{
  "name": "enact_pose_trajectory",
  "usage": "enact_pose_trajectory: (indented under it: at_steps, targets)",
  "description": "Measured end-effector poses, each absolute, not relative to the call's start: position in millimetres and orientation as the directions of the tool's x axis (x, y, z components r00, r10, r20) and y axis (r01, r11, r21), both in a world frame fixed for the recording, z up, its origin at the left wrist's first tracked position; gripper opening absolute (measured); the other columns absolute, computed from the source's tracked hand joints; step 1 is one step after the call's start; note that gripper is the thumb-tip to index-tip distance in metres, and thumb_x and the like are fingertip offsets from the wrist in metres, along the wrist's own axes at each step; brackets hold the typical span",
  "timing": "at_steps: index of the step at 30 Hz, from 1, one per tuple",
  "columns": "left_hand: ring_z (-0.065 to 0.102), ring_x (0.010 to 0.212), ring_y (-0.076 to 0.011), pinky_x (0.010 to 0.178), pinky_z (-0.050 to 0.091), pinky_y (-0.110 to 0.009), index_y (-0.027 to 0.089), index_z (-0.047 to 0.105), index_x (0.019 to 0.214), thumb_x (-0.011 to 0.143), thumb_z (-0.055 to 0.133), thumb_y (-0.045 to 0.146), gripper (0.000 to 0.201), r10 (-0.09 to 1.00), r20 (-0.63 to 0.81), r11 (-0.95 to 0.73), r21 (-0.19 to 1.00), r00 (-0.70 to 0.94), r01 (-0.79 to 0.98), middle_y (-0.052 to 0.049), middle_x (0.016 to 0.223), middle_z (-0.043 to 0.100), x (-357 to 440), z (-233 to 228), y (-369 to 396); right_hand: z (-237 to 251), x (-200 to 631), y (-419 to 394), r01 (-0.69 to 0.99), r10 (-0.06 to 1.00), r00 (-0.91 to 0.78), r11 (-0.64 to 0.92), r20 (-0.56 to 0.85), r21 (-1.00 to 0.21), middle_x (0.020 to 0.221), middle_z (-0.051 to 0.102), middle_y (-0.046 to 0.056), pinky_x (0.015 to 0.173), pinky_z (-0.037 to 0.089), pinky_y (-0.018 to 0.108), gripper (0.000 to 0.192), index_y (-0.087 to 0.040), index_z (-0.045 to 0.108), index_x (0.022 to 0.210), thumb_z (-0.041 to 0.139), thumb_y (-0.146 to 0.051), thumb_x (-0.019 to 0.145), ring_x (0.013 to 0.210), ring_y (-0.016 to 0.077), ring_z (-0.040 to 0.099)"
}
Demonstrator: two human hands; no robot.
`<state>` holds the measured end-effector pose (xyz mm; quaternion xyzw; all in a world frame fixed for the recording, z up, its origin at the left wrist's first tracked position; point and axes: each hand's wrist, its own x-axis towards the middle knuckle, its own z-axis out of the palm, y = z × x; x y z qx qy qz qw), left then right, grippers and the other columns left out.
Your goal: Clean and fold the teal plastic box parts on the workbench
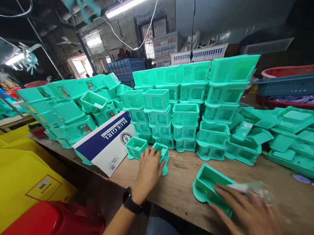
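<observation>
We see left hand (148,168), fingers spread, resting on teal box (162,155) at frame centre; right hand (245,210), lower right, loosely open against another teal box (210,188) on wooden table (180,185), blurred.

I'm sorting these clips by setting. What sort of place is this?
Likely a small workshop for plastic goods: stacked teal boxes on a wooden bench, crates behind, bare tube lights.

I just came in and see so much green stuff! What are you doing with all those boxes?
A person sits at a wooden table piled with stacks of teal plastic boxes. The left hand rests on one small teal box near a Blue Girl carton. The right hand lies on another teal box, with something clear and blurred at its fingers.
</observation>
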<state>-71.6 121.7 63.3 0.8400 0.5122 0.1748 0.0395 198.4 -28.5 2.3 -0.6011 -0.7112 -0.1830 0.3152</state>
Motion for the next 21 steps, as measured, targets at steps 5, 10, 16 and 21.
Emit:
enact_pose_trajectory:
  at_steps: [5,10,16,21]
  targets:
    - [0.067,0.104,-0.0310,0.088,0.052,-0.048,0.020,0.074,0.099,0.091,0.051,0.005,0.029,0.850,0.202,-0.525,0.268,0.486,0.808,-0.008,0.099,0.077,-65.9,62.7,128.4,-7.5,204.0,-3.1,0.974,0.788,-0.228,0.184,0.572,0.134,0.109,0.077,0.002,0.077,0.048,0.056,0.039,-0.034,0.072,0.112,0.037,-0.025,0.097,0.099,0.0406,0.068]
    - [0.071,0.097,-0.0270,0.089,0.050,-0.045,0.024,0.076,0.097,0.088,0.050,0.006,0.033,0.796,0.295,-0.602,0.295,0.528,0.742,-0.006,0.098,0.080,-92.3,61.4,146.8,11.0,183.4,44.1,0.931,0.877,-0.220,0.320,0.427,-0.177,0.120,0.074,0.005,0.093,0.053,0.066,0.041,-0.031,0.068,0.124,0.044,-0.013,0.096,0.111,0.0389,0.066]
    - [0.071,0.103,-0.0336,0.087,0.051,-0.050,0.025,0.076,0.098,0.091,0.040,0.020,0.037,0.765,0.396,-0.602,0.156,0.508,0.784,-0.006,0.100,0.080,-126.6,37.9,179.8,25.5,144.6,87.5,0.868,0.916,-0.244,0.353,0.319,-0.348,0.146,0.059,0.007,0.110,0.048,0.067,0.045,-0.024,0.063,0.133,0.054,-0.008,0.092,0.133,0.0381,0.054]
    - [0.071,0.097,-0.0357,0.081,0.054,-0.050,0.028,0.078,0.089,0.088,0.045,0.031,0.033,0.737,0.471,-0.635,0.238,0.485,0.735,-0.002,0.092,0.080,-136.1,12.8,185.2,23.8,155.3,64.7,0.837,0.873,-0.150,0.362,0.465,-0.410,0.150,0.055,0.007,0.116,0.045,0.062,0.036,-0.025,0.060,0.135,0.054,-0.021,0.100,0.133,0.0316,0.056]
